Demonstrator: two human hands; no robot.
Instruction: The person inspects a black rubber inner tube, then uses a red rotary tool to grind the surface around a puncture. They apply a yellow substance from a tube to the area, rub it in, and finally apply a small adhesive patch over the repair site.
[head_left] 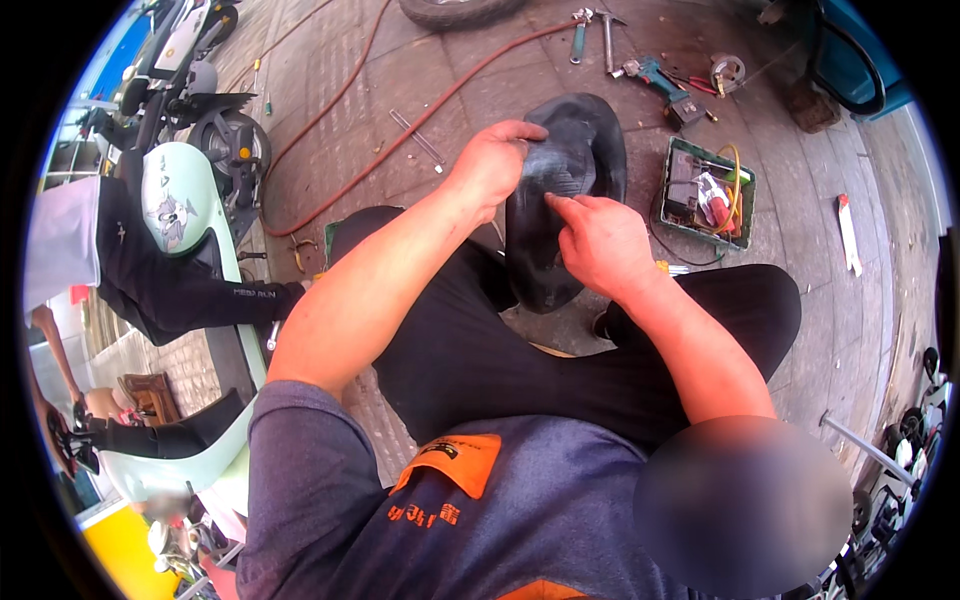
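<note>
A black rubber inner tube, partly puffed up, is held above the ground between my knees. A scuffed, wrinkled patch marks its upper face. My left hand grips the tube's left side, thumb laid over the top and the other fingers mostly out of sight. Against the middle of the tube rests the index fingertip of my right hand. The remaining right fingers are curled in, and whatever they may hold is hidden.
A green crate of tools stands right, near a teal power drill, a hammer and a wrench. A red hose crosses the paving. A tyre lies far off. Left, a person sits by a pale green scooter.
</note>
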